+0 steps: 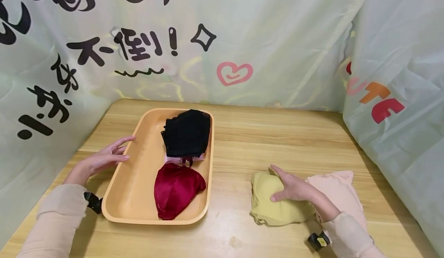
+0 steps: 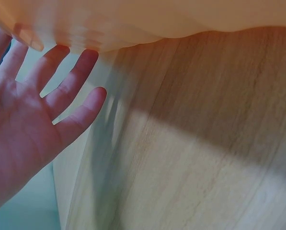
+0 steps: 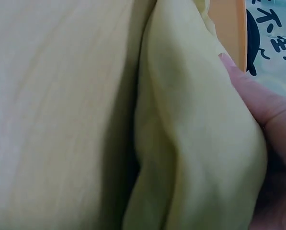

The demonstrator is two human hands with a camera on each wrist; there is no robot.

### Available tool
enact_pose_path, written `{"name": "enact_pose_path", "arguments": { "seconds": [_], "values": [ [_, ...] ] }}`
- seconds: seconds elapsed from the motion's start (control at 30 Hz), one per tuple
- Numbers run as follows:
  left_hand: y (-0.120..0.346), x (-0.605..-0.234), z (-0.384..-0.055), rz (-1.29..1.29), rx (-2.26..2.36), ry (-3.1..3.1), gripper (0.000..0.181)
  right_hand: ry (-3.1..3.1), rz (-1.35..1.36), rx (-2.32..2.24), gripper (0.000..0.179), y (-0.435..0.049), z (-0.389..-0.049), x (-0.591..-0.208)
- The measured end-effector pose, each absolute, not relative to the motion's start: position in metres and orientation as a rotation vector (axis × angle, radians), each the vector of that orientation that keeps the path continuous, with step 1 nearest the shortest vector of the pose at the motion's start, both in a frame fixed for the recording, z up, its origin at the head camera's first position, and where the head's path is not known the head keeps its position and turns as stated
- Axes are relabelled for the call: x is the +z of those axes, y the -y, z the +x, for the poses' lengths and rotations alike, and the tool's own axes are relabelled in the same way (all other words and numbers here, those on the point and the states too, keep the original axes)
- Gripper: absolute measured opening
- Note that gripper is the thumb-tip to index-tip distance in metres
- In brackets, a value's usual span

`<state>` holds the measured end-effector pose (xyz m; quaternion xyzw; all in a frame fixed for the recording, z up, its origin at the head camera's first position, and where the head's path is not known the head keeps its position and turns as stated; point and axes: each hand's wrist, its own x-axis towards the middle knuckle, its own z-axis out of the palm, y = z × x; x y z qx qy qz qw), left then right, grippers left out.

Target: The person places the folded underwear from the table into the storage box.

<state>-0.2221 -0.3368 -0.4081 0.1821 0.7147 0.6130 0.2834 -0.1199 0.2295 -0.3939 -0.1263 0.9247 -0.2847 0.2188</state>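
My left hand (image 1: 105, 158) is at the left rim of an orange plastic tray (image 1: 137, 181), its fingers extended and spread against the outside. In the left wrist view, those fingertips (image 2: 87, 57) meet the tray's underside edge. A folded yellow garment (image 1: 288, 213) lies on the table, and my right hand (image 1: 296, 188) rests over it with thumb and forefinger spread apart. In the right wrist view the yellow cloth (image 3: 200, 124) fills the middle and hides most fingers. A folded pale pink garment (image 1: 341, 192) lies just right of it, partly behind the wrist.
Along the tray's right side sit a folded black garment (image 1: 189, 133) at the back and a shiny burgundy cup-shaped garment (image 1: 177, 190) in front. Something pink (image 1: 173, 159) shows between them. Printed cloth walls (image 1: 277, 50) enclose the wooden table (image 1: 243, 134) behind and at both sides.
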Motion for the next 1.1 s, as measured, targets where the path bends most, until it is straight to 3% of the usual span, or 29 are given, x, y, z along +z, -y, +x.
{"name": "enact_pose_path", "arguments": {
  "seconds": [0.3,0.77,1.1],
  "values": [
    [0.3360,-0.4064,-0.2225,0.479,1.639,-1.913,0.060,-2.477,-0.388,-1.046,0.089,-0.2335,-0.1207,-0.3988],
    [0.3361,-0.4076,-0.2211,0.462,1.645,-1.910,0.060,-2.254,-0.379,-1.474,0.083,-0.2328,-0.1244,-0.3949],
    [0.3363,-0.4076,-0.2223,0.477,1.658,-1.871,0.061,-2.182,-0.370,-1.697,0.039,-0.2315,-0.1285,-0.3928]
  ]
}}
